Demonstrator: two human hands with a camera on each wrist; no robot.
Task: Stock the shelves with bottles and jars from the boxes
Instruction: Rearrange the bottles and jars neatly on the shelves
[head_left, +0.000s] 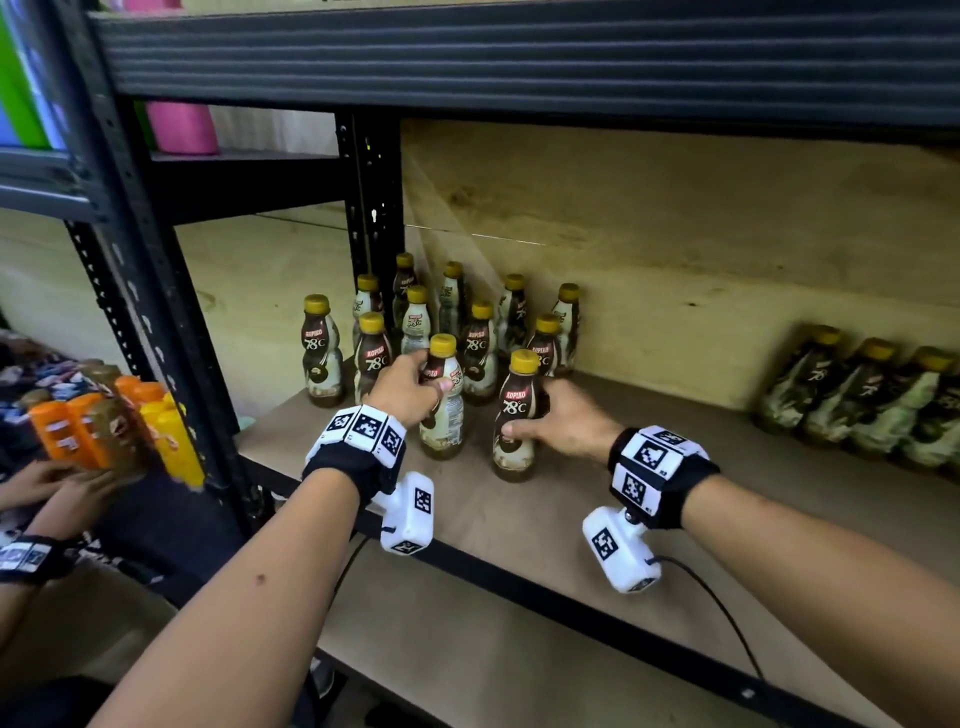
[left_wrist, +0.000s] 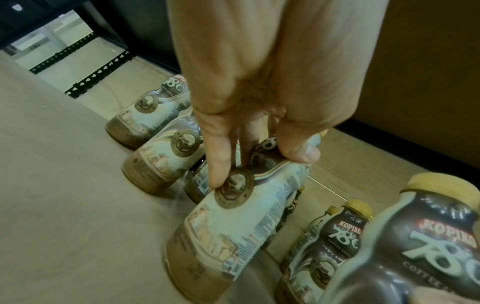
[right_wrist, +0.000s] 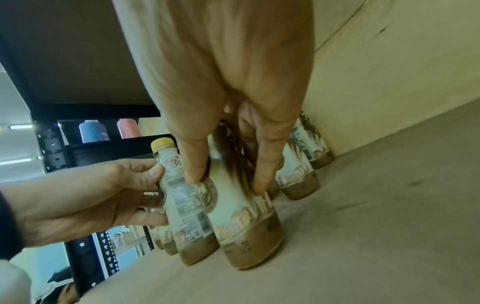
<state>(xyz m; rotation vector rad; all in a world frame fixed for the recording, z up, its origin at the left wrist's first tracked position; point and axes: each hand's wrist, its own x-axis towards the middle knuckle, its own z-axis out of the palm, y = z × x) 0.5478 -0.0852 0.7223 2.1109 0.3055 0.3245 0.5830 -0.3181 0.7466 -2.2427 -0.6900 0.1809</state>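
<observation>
Two yellow-capped Kopiko coffee bottles stand at the front of a wooden shelf (head_left: 571, 530). My left hand (head_left: 410, 387) grips the left bottle (head_left: 442, 410) around its upper body; in the left wrist view its fingers (left_wrist: 221, 164) and thumb curl round that bottle (left_wrist: 233, 222). My right hand (head_left: 563, 415) holds the right bottle (head_left: 516, 415) at mid-body; in the right wrist view its fingers (right_wrist: 197, 160) wrap the bottle (right_wrist: 246, 222), whose base rests on the shelf. Behind them stands a cluster of several like bottles (head_left: 467, 322).
A row of shrink-wrapped bottles (head_left: 862, 400) lies at the back right of the shelf. A black upright post (head_left: 156, 322) bounds the shelf on the left. Beyond the post another person's hands (head_left: 47, 483) hold orange and yellow bottles (head_left: 104, 421). The shelf above (head_left: 519, 57) hangs low overhead.
</observation>
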